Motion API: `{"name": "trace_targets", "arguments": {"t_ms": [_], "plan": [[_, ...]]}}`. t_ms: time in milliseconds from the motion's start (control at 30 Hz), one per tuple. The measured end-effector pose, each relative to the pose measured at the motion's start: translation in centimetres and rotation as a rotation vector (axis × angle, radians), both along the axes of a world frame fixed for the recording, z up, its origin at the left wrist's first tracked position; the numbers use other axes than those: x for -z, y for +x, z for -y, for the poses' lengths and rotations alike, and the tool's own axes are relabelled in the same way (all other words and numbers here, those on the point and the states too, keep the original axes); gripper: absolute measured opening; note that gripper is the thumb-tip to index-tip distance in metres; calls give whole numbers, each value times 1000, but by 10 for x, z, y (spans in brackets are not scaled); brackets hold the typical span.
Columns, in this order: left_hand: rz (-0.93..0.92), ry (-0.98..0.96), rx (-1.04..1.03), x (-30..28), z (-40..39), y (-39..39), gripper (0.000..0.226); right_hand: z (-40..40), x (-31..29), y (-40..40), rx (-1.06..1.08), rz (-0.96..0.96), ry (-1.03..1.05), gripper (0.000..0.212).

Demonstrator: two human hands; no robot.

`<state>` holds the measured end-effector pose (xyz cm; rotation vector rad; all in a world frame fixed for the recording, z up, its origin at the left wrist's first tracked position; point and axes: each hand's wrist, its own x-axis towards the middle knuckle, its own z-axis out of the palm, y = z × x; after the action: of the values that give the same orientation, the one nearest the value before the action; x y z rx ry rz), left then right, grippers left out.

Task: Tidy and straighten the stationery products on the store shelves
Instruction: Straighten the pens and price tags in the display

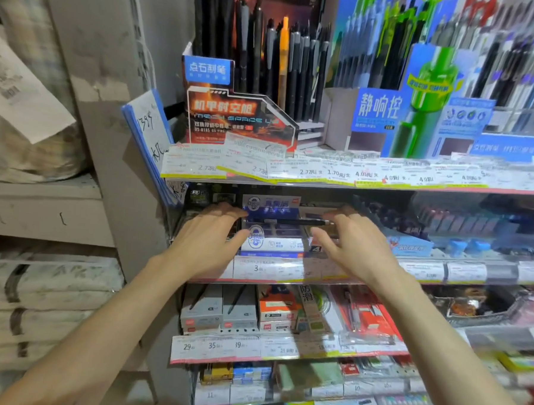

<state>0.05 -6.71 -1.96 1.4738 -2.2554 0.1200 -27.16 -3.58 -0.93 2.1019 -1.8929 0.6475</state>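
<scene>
On the second shelf (286,282) from the top, behind a strip of price tags (268,269), sits a blue-and-white pen box (272,233) with a dark pen (302,222) lying across its top. Both hands reach in at either side of this box. The left hand (209,239) lies palm down with fingers loosely spread, its fingertips at the box's upper left corner and its thumb touching the left edge lower down; it grips nothing. The right hand (353,247) is likewise open and palm down, fingers splayed and slightly curled, hovering just beside the right end of the pen; whether a fingertip touches the pen cannot be told through the blur. Above, the top shelf carries an orange-and-black pen display (242,117) packed with upright dark pens and a blue display (418,117) with a green pen graphic. Below the hands, a third shelf holds grey pen boxes (219,311) standing side by side, an orange box (277,308) and red packets (368,316). At far left, separate shelving holds stacked pale bundles (44,286).
</scene>
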Motion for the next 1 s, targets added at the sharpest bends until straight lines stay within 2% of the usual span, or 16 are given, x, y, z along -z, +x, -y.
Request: {"name": "trace_targets", "arguments": {"t_ms": [100, 333, 633, 833, 1000], "plan": [[-4, 59, 6, 6, 12, 2, 45, 17, -6, 7, -66, 15, 9, 35], [-51, 72, 18, 8, 21, 3, 41, 39, -7, 15, -112, 43, 114, 26], [-94, 109, 28, 3, 28, 1, 43, 33, -3, 8, -152, 161, 71, 26], [-127, 73, 117, -2, 29, -9, 43, 19, -2, 4, -182, 288, 24, 22], [-160, 31, 177, -2, 21, -13, 34, 3, 6, 4, -245, 382, 18, 20]]}}
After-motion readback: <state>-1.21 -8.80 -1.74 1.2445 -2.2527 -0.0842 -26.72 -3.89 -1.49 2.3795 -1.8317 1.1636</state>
